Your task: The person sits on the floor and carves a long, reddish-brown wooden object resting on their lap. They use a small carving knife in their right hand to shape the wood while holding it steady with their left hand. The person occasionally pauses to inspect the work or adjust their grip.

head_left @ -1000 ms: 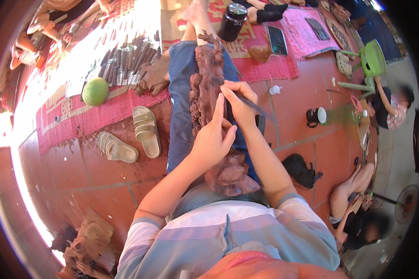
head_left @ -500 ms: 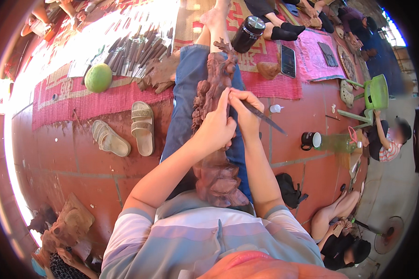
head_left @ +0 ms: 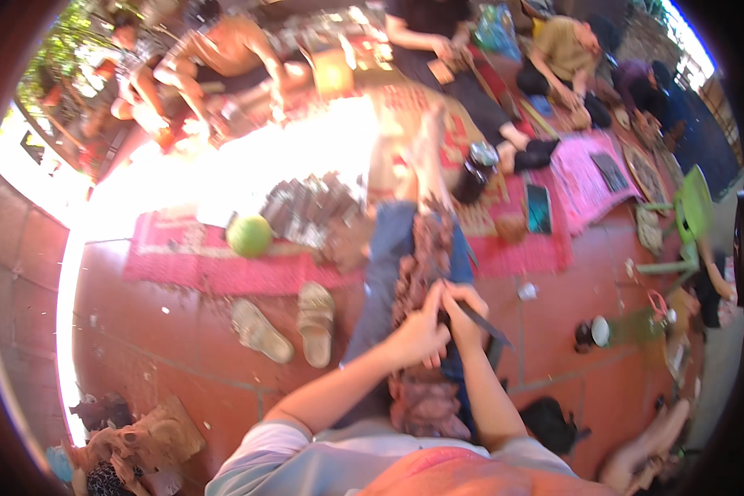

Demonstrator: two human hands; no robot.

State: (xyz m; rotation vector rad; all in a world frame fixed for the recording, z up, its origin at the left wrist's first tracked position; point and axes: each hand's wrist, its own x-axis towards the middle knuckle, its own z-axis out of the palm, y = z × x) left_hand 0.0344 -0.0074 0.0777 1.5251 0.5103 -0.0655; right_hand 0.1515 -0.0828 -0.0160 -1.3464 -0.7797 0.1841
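Note:
A long reddish-brown wood carving, knobbly with branch-like shapes at its far end, lies lengthwise along my blue-trousered legs. My right hand is closed round a carving tool. The tool's dark flat end tapers out to the right; its other end is hidden by my fingers. Against the carving's middle, my left hand has its index finger stretched forward and the others curled. Both hands' fingertips meet over the wood. What the left fingers press on is too blurred to make out.
Sandals and a green round fruit lie to the left, near many carving tools on a mat. At right are a phone, a dark mug and a green plastic chair. Several people sit around the far side.
The view has tilted up and shifted, so my hands and the carving appear lower and farther right, and more people show at the far side. Both hands keep their hold.

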